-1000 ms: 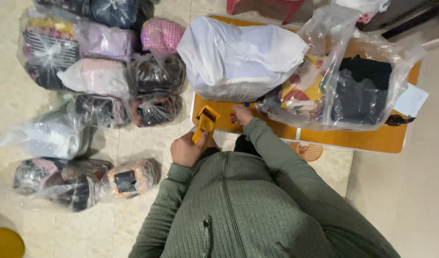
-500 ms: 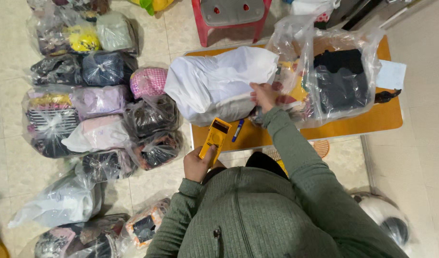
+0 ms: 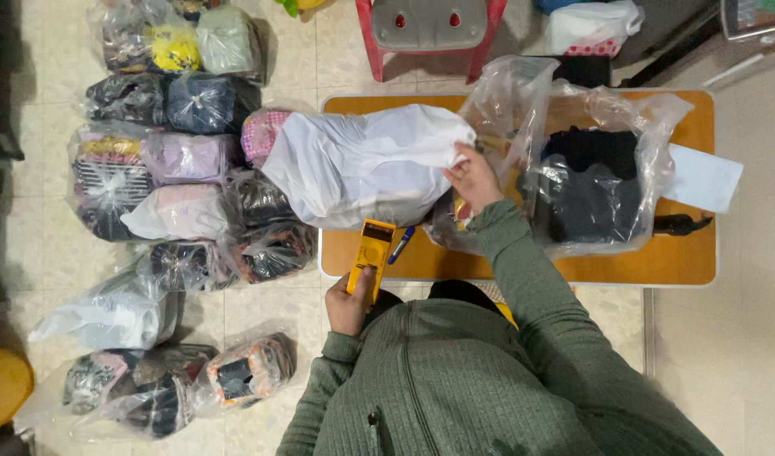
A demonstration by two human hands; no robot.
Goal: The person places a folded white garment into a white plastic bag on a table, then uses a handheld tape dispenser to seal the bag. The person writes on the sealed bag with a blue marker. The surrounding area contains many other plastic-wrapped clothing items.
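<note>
Head view: left hand (image 3: 347,304) fingers grip a yellow scanner (image 3: 371,253); right hand (image 3: 474,176) fingers clutch the white bag (image 3: 362,165).

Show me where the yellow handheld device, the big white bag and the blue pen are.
yellow handheld device (image 3: 372,247), head view, middle of its flat face
white bag (image 3: 362,165), head view, centre of its bulging side
blue pen (image 3: 401,244), head view, middle of its barrel
</note>
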